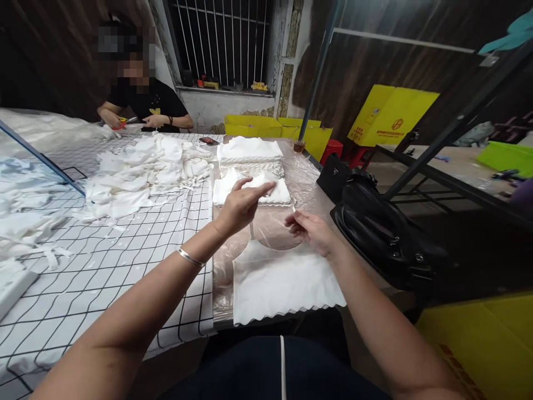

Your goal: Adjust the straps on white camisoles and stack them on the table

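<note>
A white camisole (287,278) lies flat in front of me on clear plastic sheeting, its scalloped hem toward me and a thin strap (252,230) running up from its left side. My right hand (310,229) is closed, pinching a narrow white strap end (293,209) above the garment's right side. Over the far end of the sheeting is my left hand (242,206), index finger stretched out and thumb apart, with nothing visible in it. Just beyond it sit stacks of folded white garments (250,150) with wavy edges.
Loose white garments (145,172) are heaped on the checked cloth (166,266) at left. Across the table a person (145,108) holds red-handled scissors (120,123). A black bag (375,222) lies at the right edge, near a metal post (320,72). Yellow bags (254,126) stand behind.
</note>
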The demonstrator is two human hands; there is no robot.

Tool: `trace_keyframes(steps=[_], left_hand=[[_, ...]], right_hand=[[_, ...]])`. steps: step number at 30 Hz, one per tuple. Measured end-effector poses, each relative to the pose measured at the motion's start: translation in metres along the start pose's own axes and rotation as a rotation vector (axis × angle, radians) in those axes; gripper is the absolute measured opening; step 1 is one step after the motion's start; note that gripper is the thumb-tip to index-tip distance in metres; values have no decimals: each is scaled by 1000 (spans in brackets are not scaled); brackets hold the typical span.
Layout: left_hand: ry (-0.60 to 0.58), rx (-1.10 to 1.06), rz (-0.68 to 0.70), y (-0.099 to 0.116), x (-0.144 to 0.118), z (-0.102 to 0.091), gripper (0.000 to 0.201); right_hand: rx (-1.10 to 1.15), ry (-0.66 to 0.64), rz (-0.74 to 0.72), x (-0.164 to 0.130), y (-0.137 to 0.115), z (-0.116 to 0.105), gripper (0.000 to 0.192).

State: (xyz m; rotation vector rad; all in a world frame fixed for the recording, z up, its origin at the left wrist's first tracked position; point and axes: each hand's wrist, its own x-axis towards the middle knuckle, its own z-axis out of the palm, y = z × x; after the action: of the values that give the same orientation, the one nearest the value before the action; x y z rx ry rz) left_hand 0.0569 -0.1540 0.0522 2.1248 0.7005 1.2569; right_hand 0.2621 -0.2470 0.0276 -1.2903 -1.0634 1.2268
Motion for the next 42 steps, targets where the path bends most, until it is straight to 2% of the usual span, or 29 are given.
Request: trace_keyframes(steps=[2,5,8,10,13,18,22,25,27,29,31,34,36,39,42], left_hand=[[-42,55,46,9,-5,0,34],[18,-41,39,15,-9,2,37],[54,-238,-79,16,-10,5,48],[60,-367,-173,17,-8,9,54],[61,-494,-240,18,-5,12,60],[69,-528,-279,16,-1,13,61],[67,-522,-304,5,2,15,59],[61,-421,-348,-2,-1,14,64],[100,-250,-354,-2,-11,11,59],[84,-21,-362,1,-30,8,34],[-46,186,-408,7,-55,7,7],[-295,414,-498,15,-95,16,15],[-400,526,-499,17,-115,26,21],[-454,603,-458,15,-127,39,27],[-455,581,-486,13,-122,46,25]], right_hand=[[82,-43,-28,13,-7,14,51],[154,-128,-36,17,-13,27,48],[178,-191,-76,17,-18,34,44],[164,-166,-157,18,-21,37,41],[95,-112,-248,23,-28,39,40],[-77,-242,-162,26,-36,38,36],[-76,-377,20,22,-33,38,37],[19,-389,149,18,-25,38,37],[73,-350,197,17,-20,36,36],[103,-277,203,16,-14,32,35],[116,-189,172,16,-7,26,36],[114,-87,150,16,4,18,36],[107,-44,167,15,13,16,36],[95,-16,181,11,24,18,37],[84,-34,189,6,31,19,36]])
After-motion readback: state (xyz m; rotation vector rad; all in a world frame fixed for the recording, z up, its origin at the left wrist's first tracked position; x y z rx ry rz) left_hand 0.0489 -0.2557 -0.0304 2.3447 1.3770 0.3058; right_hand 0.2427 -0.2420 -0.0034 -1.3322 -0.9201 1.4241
